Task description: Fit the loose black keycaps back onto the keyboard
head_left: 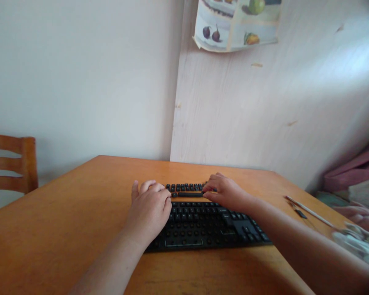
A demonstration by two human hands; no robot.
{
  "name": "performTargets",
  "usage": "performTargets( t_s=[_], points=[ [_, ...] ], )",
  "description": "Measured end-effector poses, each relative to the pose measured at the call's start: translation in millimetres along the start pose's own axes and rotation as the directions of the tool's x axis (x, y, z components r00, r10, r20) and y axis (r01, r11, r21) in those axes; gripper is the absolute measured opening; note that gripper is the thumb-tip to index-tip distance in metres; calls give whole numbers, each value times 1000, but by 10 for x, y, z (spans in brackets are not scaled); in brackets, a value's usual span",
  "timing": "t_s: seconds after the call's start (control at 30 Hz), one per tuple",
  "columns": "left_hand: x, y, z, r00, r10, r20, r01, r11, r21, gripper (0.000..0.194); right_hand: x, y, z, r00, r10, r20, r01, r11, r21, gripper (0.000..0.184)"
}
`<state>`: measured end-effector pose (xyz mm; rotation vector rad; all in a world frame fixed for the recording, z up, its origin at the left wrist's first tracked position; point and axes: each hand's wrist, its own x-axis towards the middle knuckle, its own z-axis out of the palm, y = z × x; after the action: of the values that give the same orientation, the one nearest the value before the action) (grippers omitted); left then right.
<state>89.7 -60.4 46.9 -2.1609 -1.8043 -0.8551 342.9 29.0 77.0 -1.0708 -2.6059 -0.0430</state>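
Observation:
A black keyboard (203, 229) lies on the wooden table, with many keycaps off its lower rows and bare key posts showing. Just beyond its far edge, loose black keycaps (184, 187) stand in rows, with a long spacebar (190, 194) nearest the keyboard. My left hand (152, 203) is at the left end of these rows, fingers bent and somewhat apart; some fingertips are hidden behind it. At the right end, my right hand (223, 188) has thumb and fingertips close together on a keycap, partly hidden by the fingers.
The wooden table (80, 213) reaches back to the wall. At its right lie a thin stick (309, 211), a small dark object (300, 213) and a crumpled pale translucent bundle (358, 243). A wooden chair (29, 164) stands left; pink cloth (353, 176) is at right.

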Motion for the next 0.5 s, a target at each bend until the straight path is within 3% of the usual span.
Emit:
performTargets(
  t_s=[0.2,0.5],
  points=[
    [-4,2,-14,1000,-2,6,2,1000,-5,23,-336,-349,-32,997,-70,26,70,998,1,14],
    [-2,16,-41,1000,0,-1,0,999,-38,24,-437,-508,54,997,-45,69,50,995,-81,18]
  ],
)
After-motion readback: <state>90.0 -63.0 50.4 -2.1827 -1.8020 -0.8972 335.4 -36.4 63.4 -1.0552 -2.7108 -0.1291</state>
